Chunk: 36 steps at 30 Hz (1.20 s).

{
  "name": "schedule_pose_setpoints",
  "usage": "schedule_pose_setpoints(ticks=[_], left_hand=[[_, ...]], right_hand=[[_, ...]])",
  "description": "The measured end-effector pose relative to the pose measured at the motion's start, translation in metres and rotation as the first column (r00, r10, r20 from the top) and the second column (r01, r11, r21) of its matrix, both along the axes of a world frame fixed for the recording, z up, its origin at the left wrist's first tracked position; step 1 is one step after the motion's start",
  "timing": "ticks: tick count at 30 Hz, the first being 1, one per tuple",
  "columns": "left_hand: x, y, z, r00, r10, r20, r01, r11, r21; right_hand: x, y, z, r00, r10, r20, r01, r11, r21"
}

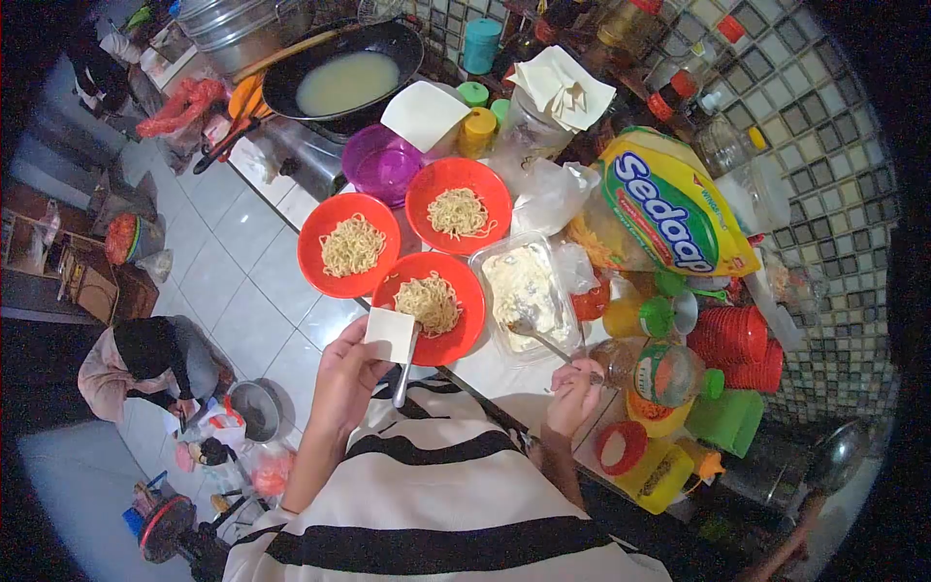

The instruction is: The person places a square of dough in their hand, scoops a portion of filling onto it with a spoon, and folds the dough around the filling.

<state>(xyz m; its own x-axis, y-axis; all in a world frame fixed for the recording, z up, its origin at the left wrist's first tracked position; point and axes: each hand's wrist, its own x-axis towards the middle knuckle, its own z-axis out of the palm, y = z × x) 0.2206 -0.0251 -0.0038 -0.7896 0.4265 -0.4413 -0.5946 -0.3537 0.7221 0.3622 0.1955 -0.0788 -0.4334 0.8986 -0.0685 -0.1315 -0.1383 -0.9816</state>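
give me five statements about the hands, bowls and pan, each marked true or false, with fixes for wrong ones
1. The left hand holds a white square sheet. True.
2. The right hand is empty. False: the right hand holds a spoon.
3. Three red bowls hold noodles. True.
4. The pan is full of noodles. False: the pan holds cloudy liquid.
5. The spoon's tip is in the plastic tub. True.

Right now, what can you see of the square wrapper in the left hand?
The square wrapper looks like thin dough: pale off-white, flat, nothing on its visible face. The left hand holds it by its near-left side. In view it overlaps the nearest red bowl; a spoon handle shows just below. Contact with either is unclear.
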Motion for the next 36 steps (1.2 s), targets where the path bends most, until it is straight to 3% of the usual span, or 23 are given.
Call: schedule_pose_setpoints(ticks=[6, 16, 18, 19, 21, 25, 27, 30, 36], left_hand=[[0.003, 0.005, -0.005, 0.994, -0.088, 0.059, 0.091, 0.995, -0.051], [0.007, 0.023, -0.017, 0.975, -0.199, 0.096, 0.203, 0.979, -0.034], [0.008, 0.028, -0.020, 0.969, -0.236, 0.073, 0.234, 0.972, 0.034], [0.009, 0.029, -0.019, 0.969, -0.234, 0.074, 0.232, 0.972, 0.033], [0.011, 0.030, -0.014, 0.957, -0.284, 0.065, 0.280, 0.958, 0.068], [0.015, 0.028, -0.008, 0.956, -0.291, 0.020, 0.289, 0.954, 0.074], [0.015, 0.027, 0.000, 0.949, -0.316, 0.001, 0.316, 0.949, 0.008], [0.017, 0.024, 0.001, 0.935, -0.350, -0.063, 0.349, 0.937, -0.021], [0.020, 0.022, 0.006, 0.884, -0.452, -0.115, 0.443, 0.891, -0.100]], right_hand=[[-0.007, -0.004, 0.001, 0.971, -0.162, -0.178, 0.113, 0.959, -0.261], [-0.010, -0.004, 0.053, 0.933, -0.170, -0.319, 0.091, 0.965, -0.248], [-0.007, -0.004, 0.064, 0.923, 0.010, -0.384, -0.079, 0.983, -0.163], [-0.007, -0.004, 0.069, 0.923, 0.012, -0.384, -0.081, 0.983, -0.164], [-0.007, -0.006, 0.076, 0.946, 0.184, -0.269, -0.175, 0.983, 0.056], [-0.012, -0.021, 0.090, 0.963, 0.167, -0.209, -0.159, 0.986, 0.053], [-0.016, -0.028, 0.098, 0.985, 0.168, -0.045, -0.160, 0.976, 0.145], [-0.015, -0.027, 0.094, 0.976, 0.214, 0.041, -0.218, 0.952, 0.216], [-0.007, -0.027, 0.105, 0.978, 0.196, 0.068, -0.208, 0.934, 0.291]])
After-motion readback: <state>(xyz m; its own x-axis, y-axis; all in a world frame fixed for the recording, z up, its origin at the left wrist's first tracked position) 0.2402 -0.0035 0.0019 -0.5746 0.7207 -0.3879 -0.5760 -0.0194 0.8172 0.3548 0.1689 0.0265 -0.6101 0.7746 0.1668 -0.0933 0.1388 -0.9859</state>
